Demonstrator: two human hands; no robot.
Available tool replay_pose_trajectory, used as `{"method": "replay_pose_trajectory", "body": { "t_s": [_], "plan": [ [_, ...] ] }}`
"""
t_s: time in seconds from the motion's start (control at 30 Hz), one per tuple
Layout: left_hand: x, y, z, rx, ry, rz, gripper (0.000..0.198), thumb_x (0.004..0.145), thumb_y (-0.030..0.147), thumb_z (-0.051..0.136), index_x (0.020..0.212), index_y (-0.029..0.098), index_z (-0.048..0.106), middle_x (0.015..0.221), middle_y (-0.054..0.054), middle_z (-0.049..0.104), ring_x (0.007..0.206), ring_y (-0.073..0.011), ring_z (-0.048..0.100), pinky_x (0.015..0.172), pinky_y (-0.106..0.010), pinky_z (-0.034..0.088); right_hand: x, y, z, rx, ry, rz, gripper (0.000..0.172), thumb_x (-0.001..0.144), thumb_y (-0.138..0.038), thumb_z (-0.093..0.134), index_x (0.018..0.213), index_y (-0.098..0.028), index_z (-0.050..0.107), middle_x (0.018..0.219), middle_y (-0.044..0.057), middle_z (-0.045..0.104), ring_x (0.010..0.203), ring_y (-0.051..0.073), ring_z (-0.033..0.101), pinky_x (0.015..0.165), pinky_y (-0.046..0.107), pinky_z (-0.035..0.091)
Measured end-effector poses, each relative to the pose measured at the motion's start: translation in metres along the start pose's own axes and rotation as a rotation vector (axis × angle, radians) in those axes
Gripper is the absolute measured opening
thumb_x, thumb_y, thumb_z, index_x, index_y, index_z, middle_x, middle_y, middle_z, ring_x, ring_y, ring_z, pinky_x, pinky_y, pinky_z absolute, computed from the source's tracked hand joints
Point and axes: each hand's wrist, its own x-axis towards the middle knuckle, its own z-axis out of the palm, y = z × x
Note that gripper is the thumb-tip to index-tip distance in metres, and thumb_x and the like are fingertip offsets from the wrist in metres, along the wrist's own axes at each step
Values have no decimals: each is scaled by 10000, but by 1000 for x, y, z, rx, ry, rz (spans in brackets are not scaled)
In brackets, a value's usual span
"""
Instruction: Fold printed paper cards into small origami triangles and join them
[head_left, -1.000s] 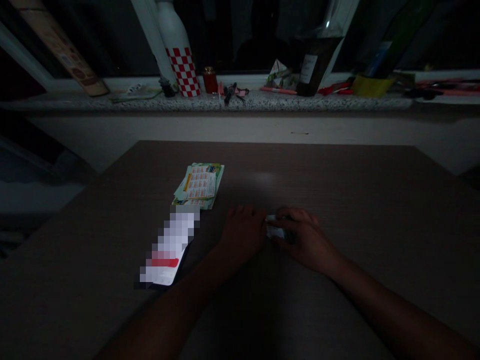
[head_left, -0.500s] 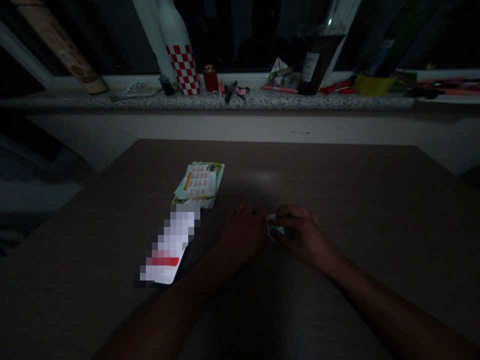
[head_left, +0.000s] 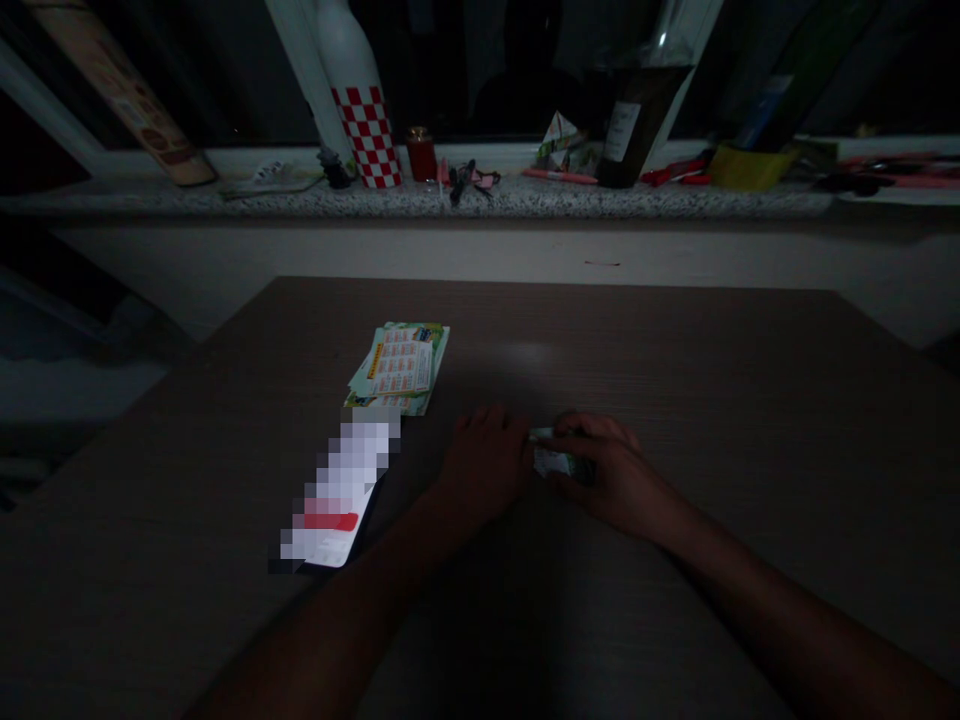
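Dark brown wood-grain tabletop (head_left: 712, 400) with 2 hands meeting over 1 small white folded paper (head_left: 553, 460).
Behind the tabletop a speckled grey stone windowsill (head_left: 225, 205) carries a white bottle with a red-and-white checked band (head_left: 360, 110) and a dark glass bottle (head_left: 637, 110). Near the left forearm lie a flat white-and-red oblong (head_left: 337, 495) and a fanned stack of green and orange printed cards (head_left: 400, 368). The right hand (head_left: 607, 470) pinches the paper against the tabletop near its middle. The left hand (head_left: 486, 462), curled, touches the paper's left edge; whether it grips it I cannot tell.
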Motion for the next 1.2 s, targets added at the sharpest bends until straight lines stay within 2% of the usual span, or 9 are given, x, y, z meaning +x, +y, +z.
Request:
{"method": "replay_pose_trajectory", "body": {
  "t_s": [0.2,0.53,0.77,1.2],
  "plan": [
    [-2,-3,-3,-71,-9,-17,321,808,455,579,956,171,564,1025,-95,584,1005,-284,528,832,-406,407,-1,1,0,-2,9,-6,363,791,-297,657,1151,-336,651,1138,49,616,1084,275,542,919,464,387],
    [0,-1,-6,-113,-42,-59,386,743,482,630,959,165,594,1045,-109,600,1023,-307,536,835,-435,418,-1,1,-1,-14,-17,-6,396,776,-260,659,1165,-335,644,1159,46,601,1101,277,533,922,465,390],
    [4,-8,-6,-210,-47,-97,224,740,315,626,921,184,611,980,-73,648,978,-268,586,835,-410,433,-1,1,-1,-14,-24,-10,381,788,-269,647,1164,-329,646,1176,52,592,1107,276,531,940,478,381],
    [12,-25,-5,-362,-86,-88,182,730,146,548,871,178,659,890,-42,696,827,-187,635,711,-291,467,-1,0,-4,-29,-39,-21,357,802,-280,628,1157,-309,650,1178,68,588,1111,288,531,926,476,383]
  ]
}}
